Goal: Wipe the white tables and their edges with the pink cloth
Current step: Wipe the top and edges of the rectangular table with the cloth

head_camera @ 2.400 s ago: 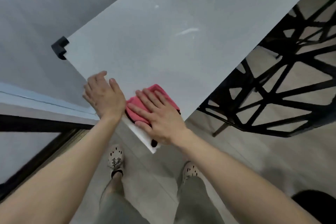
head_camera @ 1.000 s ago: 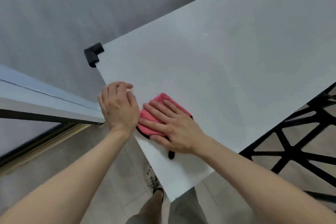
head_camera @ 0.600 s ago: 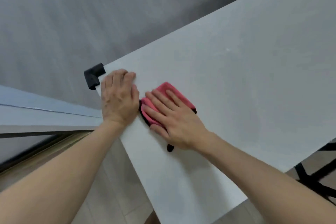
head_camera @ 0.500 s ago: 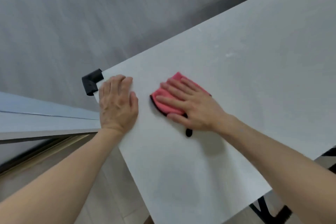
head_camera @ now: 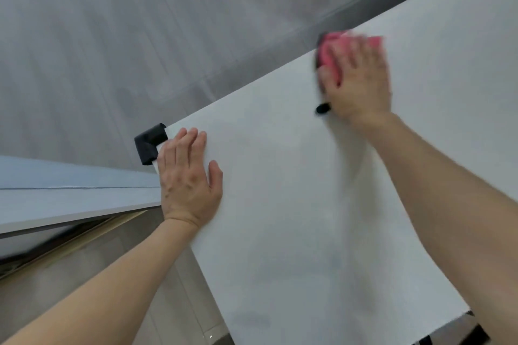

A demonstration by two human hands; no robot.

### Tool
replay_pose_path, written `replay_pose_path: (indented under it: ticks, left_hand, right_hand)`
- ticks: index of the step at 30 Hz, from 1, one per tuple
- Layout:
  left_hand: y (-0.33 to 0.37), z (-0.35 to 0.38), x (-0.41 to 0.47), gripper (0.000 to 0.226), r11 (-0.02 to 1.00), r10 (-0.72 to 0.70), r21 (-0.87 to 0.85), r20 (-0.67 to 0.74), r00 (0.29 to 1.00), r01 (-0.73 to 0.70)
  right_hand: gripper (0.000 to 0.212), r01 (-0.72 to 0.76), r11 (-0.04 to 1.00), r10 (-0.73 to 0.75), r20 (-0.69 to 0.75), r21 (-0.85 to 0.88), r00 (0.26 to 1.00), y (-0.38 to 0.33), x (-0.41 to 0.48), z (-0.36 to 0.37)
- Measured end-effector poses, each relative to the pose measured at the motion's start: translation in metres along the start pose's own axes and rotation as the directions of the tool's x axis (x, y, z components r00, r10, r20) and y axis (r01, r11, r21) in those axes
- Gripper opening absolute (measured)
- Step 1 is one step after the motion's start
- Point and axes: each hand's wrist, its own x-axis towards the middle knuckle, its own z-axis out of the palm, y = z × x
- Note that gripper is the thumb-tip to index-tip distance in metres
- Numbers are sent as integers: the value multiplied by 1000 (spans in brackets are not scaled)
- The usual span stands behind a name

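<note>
While we look down via the head cam, one white table [head_camera: 308,218] fills the frame from 6 o'clock up to 2 o'clock, its long far edge running diagonally from 9 o'clock up to 1 o'clock.

The pink cloth [head_camera: 329,54] lies on the tabletop at approx. 1 o'clock, right at that far edge. The right hand [head_camera: 357,84] sits flat on top of it, fingers straight and spread, pressing it down, not curled round it. Hand and cloth are both blurred. The cloth peeks out past the fingertips on the 11 o'clock side of the hand. A small black tab [head_camera: 322,108] pokes out from under the heel of the hand at its 8 o'clock; we take it as part of the cloth, but can't tell for sure.

The left hand [head_camera: 187,176] is at approx. 9 o'clock, palm down on the table's corner, fingers straight and close together, thumb out, holding nothing. It is well apart from the cloth, which lies toward its 2 o'clock.

Just beside the left fingertips, at 10 o'clock, a black corner guard [head_camera: 150,143] caps the table's corner.

A pale slab [head_camera: 70,193] runs in from 9 o'clock and ends just beside the left hand. Grey floor [head_camera: 140,36] lies beyond.

Count: 1 cloth, 2 hands, 1 guard, 1 tab.
</note>
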Motion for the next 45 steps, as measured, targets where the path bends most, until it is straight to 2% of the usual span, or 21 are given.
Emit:
replay_pose_path:
  ticks: [2, 3, 5, 6, 8, 9, 11, 13, 14, 17, 20, 23, 25, 27, 30, 32, 35, 38, 40, 43, 45]
  left_hand:
    - [0, 0, -1, 57, 1000, 0, 0, -2, 1000, 0]
    - [0, -1, -1, 57, 1000, 2, -2, -5, 1000, -2]
    - [-1, -1, 0, 57, 1000, 4, 5, -10, 1000, -4]
    - [-2, -1, -1, 57, 1000, 6, 12, -11, 1000, -6]
    - [-2, 0, -1, 57, 1000, 6, 14, -9, 1000, -6]
    - [-2, -1, -1, 57, 1000, 4, 10, -8, 1000, -4]
    - [-1, 0, -1, 57, 1000, 8, 7, -3, 1000, -8]
    - [-1, 1, -1, 57, 1000, 2, 13, 10, 1000, -2]
    - [-1, 1, -1, 57, 1000, -3, 20, 27, 1000, 3]
    - [1, -2, -1, 59, 1000, -12, 20, 69, 998, 11]
    - [2, -5, -1, 60, 1000, -22, 13, 110, 994, 21]
    - [1, -6, 0, 58, 1000, -16, 9, 128, 992, 15]
    - [-1, -9, 1, 55, 1000, -14, -12, 117, 993, 15]
    - [2, -12, 6, 53, 998, -24, -53, 104, 994, 29]
    - [15, -19, 17, 52, 991, 96, -108, 98, 991, -85]
    - [30, -21, 29, 50, 966, 233, -140, 101, 967, -218]
    - [60, -15, 44, 46, 904, 405, -193, 95, 909, -382]
    - [90, 0, 50, 41, 818, 555, -228, 72, 829, -528]
    - [109, 9, 47, 39, 786, 602, -236, 74, 795, -572]
    - [140, 15, 36, 39, 766, 626, -257, 92, 775, -589]
    - [161, 20, 31, 39, 732, 665, -273, 87, 742, -624]
  right_hand:
    - [65, -228, 973, 229, -70, 21, 971, -20, 0, 6]
    - [62, -150, 988, 154, -116, 42, 981, -51, -9, 15]
    - [57, 314, 945, -310, -63, 93, 949, -114, -44, 25]
    - [57, 540, 837, -544, 37, 90, 838, -129, -62, 26]
    - [60, 715, 699, -713, 121, 34, 691, -104, -56, 17]
    - [61, 657, 753, -655, 106, 21, 748, -77, -36, 14]
    - [66, 260, 965, -258, 46, -36, 965, -19, 5, 3]
    - [70, -166, 986, 166, 3, -16, 986, 2, 24, -4]
    - [70, -234, 972, 234, -7, 3, 972, -16, 20, -2]
    - [61, 177, 984, -177, 28, 10, 984, -105, -46, 16]
    - [59, 552, 833, -549, 154, 22, 822, -107, -110, 10]
    - [67, 88, 995, -84, 82, -49, 993, -7, -93, -10]
    - [71, -355, 933, 355, -8, -55, 935, 38, -84, -18]
    - [68, -504, 863, 498, -96, -48, 862, 2, -86, -4]
    - [59, -65, 998, 65, -59, -10, 996, -100, -128, 18]
    - [59, 174, 984, -172, 43, -36, 984, -88, -164, 7]
    - [70, -285, 956, 281, -62, -65, 958, 36, -202, -14]
    - [73, -726, 688, 716, -153, -13, 681, 88, -224, -22]
    - [63, -671, 741, 654, -204, -19, 728, 31, -220, -6]
    - [59, -199, 980, 198, -42, -9, 979, -51, -270, 2]
    - [61, -176, 984, 175, -36, -21, 984, -11, -302, -11]
